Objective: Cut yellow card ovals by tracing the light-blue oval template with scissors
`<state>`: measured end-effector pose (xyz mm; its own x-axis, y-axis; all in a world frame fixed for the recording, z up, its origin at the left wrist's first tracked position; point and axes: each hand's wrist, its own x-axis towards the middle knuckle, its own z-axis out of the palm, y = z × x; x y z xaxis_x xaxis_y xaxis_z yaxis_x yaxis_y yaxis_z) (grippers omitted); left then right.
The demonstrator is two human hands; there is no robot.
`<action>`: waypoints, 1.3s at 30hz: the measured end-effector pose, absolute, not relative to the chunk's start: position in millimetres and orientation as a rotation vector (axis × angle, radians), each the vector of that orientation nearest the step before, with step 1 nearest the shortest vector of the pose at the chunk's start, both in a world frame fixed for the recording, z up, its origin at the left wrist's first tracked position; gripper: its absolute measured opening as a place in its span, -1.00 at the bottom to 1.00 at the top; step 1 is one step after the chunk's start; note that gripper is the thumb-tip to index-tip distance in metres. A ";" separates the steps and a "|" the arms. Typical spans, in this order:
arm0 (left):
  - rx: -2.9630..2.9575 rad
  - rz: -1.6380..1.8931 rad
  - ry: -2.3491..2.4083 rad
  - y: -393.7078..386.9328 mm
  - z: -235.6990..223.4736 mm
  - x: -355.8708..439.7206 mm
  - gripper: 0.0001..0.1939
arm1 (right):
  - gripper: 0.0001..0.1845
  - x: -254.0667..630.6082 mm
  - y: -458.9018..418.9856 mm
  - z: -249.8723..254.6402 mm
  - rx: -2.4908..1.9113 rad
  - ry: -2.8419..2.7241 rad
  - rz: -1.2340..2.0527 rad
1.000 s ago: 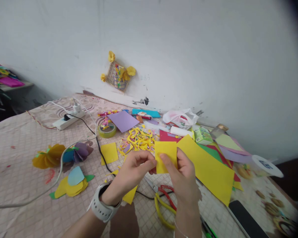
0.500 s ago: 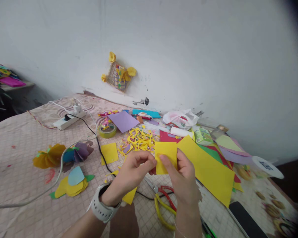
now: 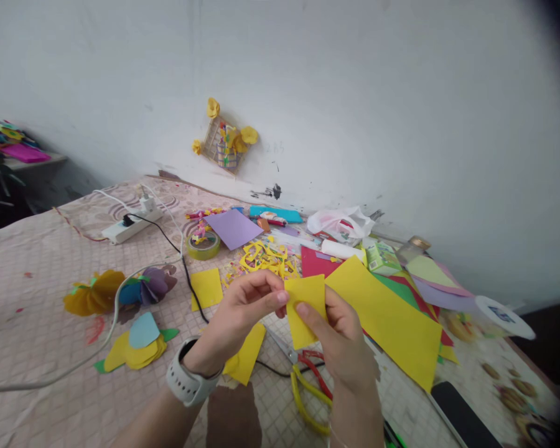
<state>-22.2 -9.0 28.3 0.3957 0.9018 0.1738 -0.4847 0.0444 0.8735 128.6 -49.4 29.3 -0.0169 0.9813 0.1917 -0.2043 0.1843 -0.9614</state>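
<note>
Both my hands hold one small yellow paper square (image 3: 305,306) above the table. My left hand (image 3: 242,314), with a white watch on its wrist, pinches the square's left edge with curled fingers. My right hand (image 3: 340,339) grips its lower right part, thumb on the front. A pair of scissors with red and yellow handles (image 3: 308,379) lies on the table right below my hands. A big yellow sheet (image 3: 392,317) lies just to the right, on red and green sheets.
Yellow paper scraps (image 3: 264,258), a purple sheet (image 3: 231,227), a tape roll (image 3: 202,246) and a white plastic bag (image 3: 340,222) lie further back. Paper flowers (image 3: 121,289) and a power strip (image 3: 126,227) with cables are at left. A black phone (image 3: 462,414) lies at right.
The yellow square has dropped a little and tilted, its left side now lower. My left hand has shifted slightly up and left along its edge.
</note>
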 end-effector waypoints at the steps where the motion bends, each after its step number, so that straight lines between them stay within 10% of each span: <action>1: 1.056 1.128 0.494 -9.1 28.5 -21.9 -0.79 | -0.83 128.2 -49.6 29.6 -0.903 -1.169 1.187; 39: 1.116 1.224 0.632 -16.0 32.1 -16.5 -0.87 | -0.85 125.8 -44.6 22.4 -1.028 -1.110 1.030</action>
